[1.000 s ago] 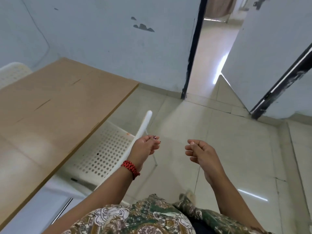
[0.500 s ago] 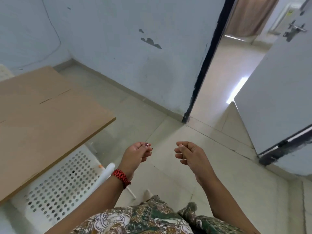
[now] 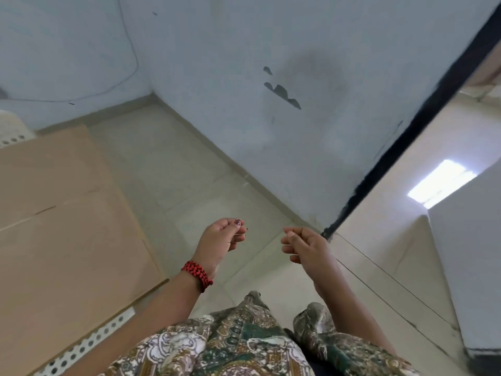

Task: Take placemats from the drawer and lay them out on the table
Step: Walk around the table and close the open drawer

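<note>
The light brown wooden table [image 3: 62, 213] fills the left side of the view, its top bare. My left hand [image 3: 221, 237], with a red braided band at the wrist, hovers over the tiled floor just right of the table's edge, fingers loosely curled and holding nothing. My right hand [image 3: 303, 246] hangs beside it, a short gap apart, also loosely curled and empty. No placemat and no drawer are in view.
A white perforated plastic chair [image 3: 89, 343] shows under the table's near edge, another white chair [image 3: 13, 128] at the far left. A pale blue wall [image 3: 244, 77] stands ahead, with a black door frame [image 3: 406, 142] and an open doorway to the right.
The view has swung rightward and up: the table slid left and the wall corner came into sight. Both hands stayed loosely curled and empty, drifting slightly closer together.
</note>
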